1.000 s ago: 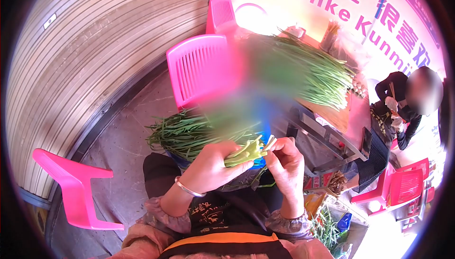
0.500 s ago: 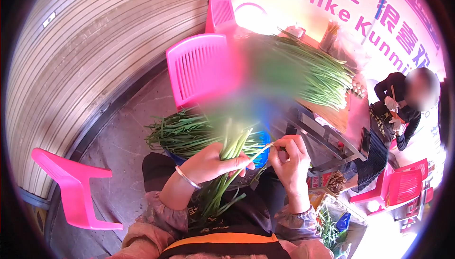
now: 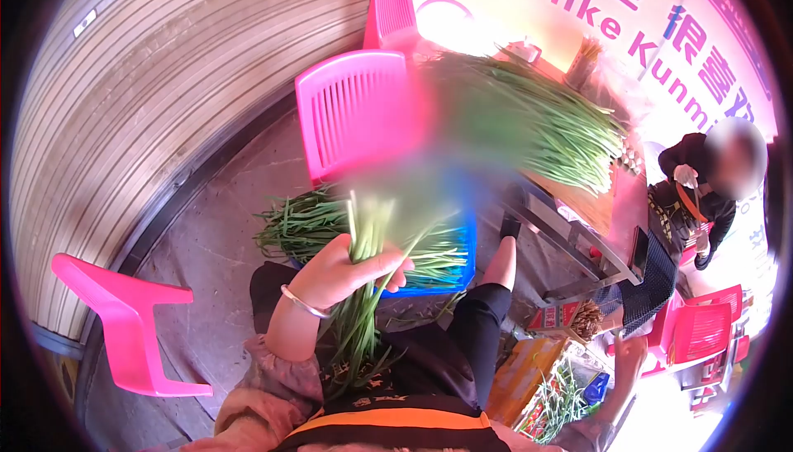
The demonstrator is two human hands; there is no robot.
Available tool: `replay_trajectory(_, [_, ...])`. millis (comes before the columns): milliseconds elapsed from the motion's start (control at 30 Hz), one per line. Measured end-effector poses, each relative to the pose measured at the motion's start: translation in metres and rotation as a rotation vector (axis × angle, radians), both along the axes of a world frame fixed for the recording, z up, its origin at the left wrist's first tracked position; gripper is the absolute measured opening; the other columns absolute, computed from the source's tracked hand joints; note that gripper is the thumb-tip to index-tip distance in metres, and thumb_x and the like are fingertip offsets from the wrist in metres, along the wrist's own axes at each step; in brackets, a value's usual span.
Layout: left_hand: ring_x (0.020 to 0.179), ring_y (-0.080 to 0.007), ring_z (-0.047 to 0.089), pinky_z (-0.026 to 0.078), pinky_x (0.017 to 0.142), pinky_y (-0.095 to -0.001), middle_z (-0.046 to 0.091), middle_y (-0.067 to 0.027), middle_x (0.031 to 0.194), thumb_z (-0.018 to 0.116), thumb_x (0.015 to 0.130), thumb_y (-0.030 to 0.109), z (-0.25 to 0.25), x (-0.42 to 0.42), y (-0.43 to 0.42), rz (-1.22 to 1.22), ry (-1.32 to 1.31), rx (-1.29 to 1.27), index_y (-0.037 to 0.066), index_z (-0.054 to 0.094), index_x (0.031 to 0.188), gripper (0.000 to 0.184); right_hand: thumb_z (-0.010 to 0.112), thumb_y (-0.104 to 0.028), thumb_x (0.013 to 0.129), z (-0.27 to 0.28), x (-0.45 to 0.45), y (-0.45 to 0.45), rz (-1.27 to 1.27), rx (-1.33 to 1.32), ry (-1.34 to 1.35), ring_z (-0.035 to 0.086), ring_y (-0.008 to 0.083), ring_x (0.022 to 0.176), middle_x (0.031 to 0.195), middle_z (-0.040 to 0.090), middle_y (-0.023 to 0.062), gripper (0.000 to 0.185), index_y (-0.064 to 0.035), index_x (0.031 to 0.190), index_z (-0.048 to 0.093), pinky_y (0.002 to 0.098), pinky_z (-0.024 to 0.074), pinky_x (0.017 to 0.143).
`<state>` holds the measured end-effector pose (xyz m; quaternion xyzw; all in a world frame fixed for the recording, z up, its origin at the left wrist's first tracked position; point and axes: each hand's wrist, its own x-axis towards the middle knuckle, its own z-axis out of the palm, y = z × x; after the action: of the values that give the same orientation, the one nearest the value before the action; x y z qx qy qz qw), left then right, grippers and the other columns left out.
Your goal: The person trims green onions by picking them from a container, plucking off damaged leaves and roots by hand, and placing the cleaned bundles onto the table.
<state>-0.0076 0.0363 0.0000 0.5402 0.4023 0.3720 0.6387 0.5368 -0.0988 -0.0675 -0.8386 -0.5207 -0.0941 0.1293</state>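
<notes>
My left hand (image 3: 339,274), with a bangle on its wrist, is wrapped round a bunch of garlic chives (image 3: 363,307). Their pale stems point up and away from me, and the green leaves hang down over my dark apron. Part of the stem end is blurred. My right hand (image 3: 629,361) is far out to the right, beside a box of green scraps (image 3: 557,402). Its fingers look curled, but what they hold, if anything, cannot be made out. More garlic chives (image 3: 306,225) lie in a blue basket (image 3: 472,266) in front of me.
A table (image 3: 570,192) bears a large heap of chives (image 3: 570,130). Pink chairs (image 3: 351,113) stand ahead, and another pink chair (image 3: 124,328) is at left. Beyond the table sits a person (image 3: 690,196) with gloved hands. A shutter (image 3: 190,105) closes off the left side.
My right hand has left the bunch and swung far right, beside the scrap box. My left hand keeps its hold and has shifted slightly left. The view has turned a little.
</notes>
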Motion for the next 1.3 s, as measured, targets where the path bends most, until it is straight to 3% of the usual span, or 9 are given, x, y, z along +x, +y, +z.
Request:
replay_trajectory(167, [0.063, -0.008, 0.055, 0.043, 0.058, -0.0219, 0.061, -0.0025, 0.073, 0.057, 0.089, 0.014, 0.0, 0.028, 0.002, -0.051, 0.038, 0.034, -0.002, 0.062, 0.094, 0.018, 0.07, -0.017, 0.072, -0.022, -0.026, -0.03, -0.016, -0.065, -0.276, 0.057, 0.0288, 0.092, 0.097, 0.061, 0.0147, 0.034, -0.0017, 0.101, 0.061, 0.0375, 0.0444, 0.082])
replay_trajectory(233, [0.064, -0.0076, 0.055, 0.043, 0.058, -0.0218, 0.06, -0.0021, 0.073, 0.059, 0.089, 0.014, -0.003, 0.04, 0.0, -0.052, 0.07, 0.058, -0.001, 0.062, 0.094, 0.017, 0.066, -0.016, 0.079, 0.001, -0.087, 0.021, 0.035, -0.011, 0.626, 0.058, 0.0214, 0.094, 0.104, 0.062, 0.0144, 0.038, -0.0022, 0.113, 0.059, 0.0323, 0.0447, 0.084])
replay_trajectory(400, [0.069, -0.0087, 0.056, 0.045, 0.062, -0.0225, 0.06, -0.0029, 0.076, 0.059, 0.088, 0.013, -0.011, 0.05, -0.007, -0.076, 0.062, 0.047, -0.002, 0.061, 0.094, 0.016, 0.064, -0.018, 0.084, 0.028, -0.234, 0.106, 0.689, 0.267, 1.486, 0.05, 0.0071, 0.08, 0.087, 0.056, -0.0015, 0.045, 0.0039, 0.122, 0.051, 0.0202, 0.0388, 0.076])
replay_trajectory(433, [0.069, -0.0086, 0.056, 0.045, 0.062, -0.0226, 0.061, -0.0028, 0.076, 0.059, 0.088, 0.013, -0.01, 0.049, -0.008, -0.082, 0.07, 0.054, -0.002, 0.061, 0.095, 0.016, 0.065, -0.034, 0.083, 0.029, -0.253, 0.119, 0.782, 0.297, 1.457, 0.047, 0.0071, 0.069, 0.076, 0.051, -0.0032, 0.056, 0.0015, 0.123, 0.049, 0.0211, 0.0394, 0.061])
replay_trajectory(667, [0.066, -0.0077, 0.055, 0.045, 0.06, -0.0221, 0.061, -0.0025, 0.074, 0.058, 0.089, 0.014, -0.003, 0.042, -0.012, -0.069, 0.121, 0.066, -0.002, 0.061, 0.094, 0.017, 0.061, -0.019, 0.087, 0.042, -0.278, 0.139, 0.717, 0.446, 1.647, 0.05, 0.0075, 0.065, 0.073, 0.057, 0.0002, 0.017, -0.0029, 0.091, 0.062, 0.0224, 0.0406, 0.068])
replay_trajectory(933, [0.069, -0.0163, 0.06, 0.049, 0.066, -0.03, 0.059, -0.0079, 0.076, 0.054, 0.09, 0.016, -0.008, -0.009, -0.006, 0.249, -0.096, 0.128, -0.001, 0.051, 0.097, 0.018, 0.054, -0.022, 0.089, 0.065, -0.151, 0.109, 1.47, 0.904, 2.441, 0.052, 0.0144, 0.08, 0.093, 0.058, 0.0036, 0.037, -0.0068, 0.123, 0.049, 0.0299, 0.0455, 0.069])
replay_trajectory(1033, [0.063, -0.0144, 0.055, 0.048, 0.062, -0.0293, 0.053, -0.0049, 0.071, 0.057, 0.089, 0.019, -0.008, -0.012, -0.003, 0.35, -0.151, 0.153, 0.0, 0.048, 0.1, 0.023, 0.054, -0.022, 0.089, 0.063, -0.155, 0.124, 1.644, 0.859, 2.535, 0.051, 0.0142, 0.083, 0.095, 0.057, 0.0035, 0.042, -0.0059, 0.126, 0.045, 0.0286, 0.0448, 0.069])
replay_trajectory(1133, [0.057, -0.0107, 0.05, 0.046, 0.057, -0.0269, 0.052, -0.003, 0.068, 0.061, 0.086, 0.021, -0.006, -0.011, -0.008, 0.41, -0.114, 0.188, -0.001, 0.053, 0.097, 0.026, 0.054, -0.026, 0.09, -0.026, -0.201, 0.204, 0.585, 0.333, 1.954, 0.048, 0.0074, 0.066, 0.086, 0.06, 0.0001, 0.029, -0.006, 0.111, 0.058, 0.0207, 0.0378, 0.057])
replay_trajectory(1300, [0.056, -0.0072, 0.051, 0.042, 0.053, -0.021, 0.055, -0.0001, 0.066, 0.06, 0.087, 0.015, 0.006, -0.007, -0.025, 0.477, 0.021, 0.145, -0.002, 0.063, 0.092, 0.018, 0.05, -0.027, 0.09, -0.148, -0.287, 0.283, 0.355, -0.17, 1.306, 0.061, 0.0088, 0.068, 0.082, 0.066, 0.0081, 0.039, -0.0134, 0.127, 0.049, 0.0258, 0.0486, 0.057])
